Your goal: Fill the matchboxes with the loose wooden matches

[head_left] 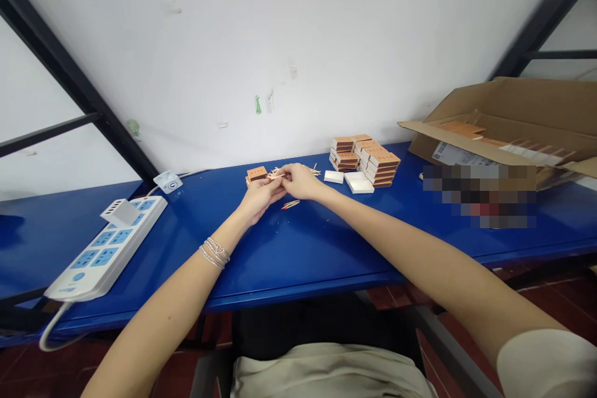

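1. A white power strip [105, 249] lay on the blue table [298, 249], well left of the hands;
2. the left hand [259, 196] and right hand [298, 180] met, fingertips pressed together, pinching a thin wooden stick [276, 176] just beside a small orange box [257, 174];
3. loose sticks [290, 204] lay just below;
4. stacked orange boxes [365, 160] and white trays [358, 183] stood right of the hands, with little bare table between;
5. a cardboard carton [508, 113] held more orange boxes [461, 129], its flaps open, at the table's right.

Left hand [260, 196], right hand [301, 181] pinching small stick [276, 176] above blue counter [298, 249]; stacked orange boxes [366, 161] to right; power strip [105, 249] far left; open cardboard carton [504, 118] far right.
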Tool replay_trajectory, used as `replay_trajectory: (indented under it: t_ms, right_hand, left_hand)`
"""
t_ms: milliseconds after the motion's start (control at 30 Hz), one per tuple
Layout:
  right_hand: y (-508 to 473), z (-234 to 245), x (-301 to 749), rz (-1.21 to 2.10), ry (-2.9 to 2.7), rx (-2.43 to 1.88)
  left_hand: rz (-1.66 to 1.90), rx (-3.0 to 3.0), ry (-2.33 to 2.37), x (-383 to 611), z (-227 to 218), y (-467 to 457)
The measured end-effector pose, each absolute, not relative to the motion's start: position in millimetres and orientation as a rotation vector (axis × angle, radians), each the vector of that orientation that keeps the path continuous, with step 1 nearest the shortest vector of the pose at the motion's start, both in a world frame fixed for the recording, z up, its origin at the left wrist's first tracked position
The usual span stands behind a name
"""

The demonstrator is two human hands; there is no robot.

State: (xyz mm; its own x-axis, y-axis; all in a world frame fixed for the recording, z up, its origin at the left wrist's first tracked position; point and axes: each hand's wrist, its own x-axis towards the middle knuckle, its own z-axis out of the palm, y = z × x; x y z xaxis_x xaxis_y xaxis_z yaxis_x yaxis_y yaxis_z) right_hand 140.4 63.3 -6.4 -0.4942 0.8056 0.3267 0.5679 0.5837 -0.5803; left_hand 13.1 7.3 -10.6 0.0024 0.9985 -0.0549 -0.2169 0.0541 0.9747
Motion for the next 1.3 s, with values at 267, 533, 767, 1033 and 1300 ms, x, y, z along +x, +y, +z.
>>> replay_trajectory:
  t_ms: [267,533,767,1033,1300]
  right_hand:
    - [59,-9,141,0.389,-2.267,-0.956]
    - [57,-6,140,0.691,-2.077,-1.036]
    - [60,-9,141,0.632,-2.107,-0.989]
    - [61,-3,144,0.489,-2.025,-1.1]
    - [64,-1,171,0.472,-2.437,-1.107]
  left_hand:
    - [1.336,1.019,1.183,9,-9,10]
    - [1.366,0.978,1.028,3,-12,13]
    - [1.392,0.936,1.028,3,-14,16]
    - [1.425,0.958,1.095,1,-12,16]
    - [1.421,0.953,1.2,1,-10,16]
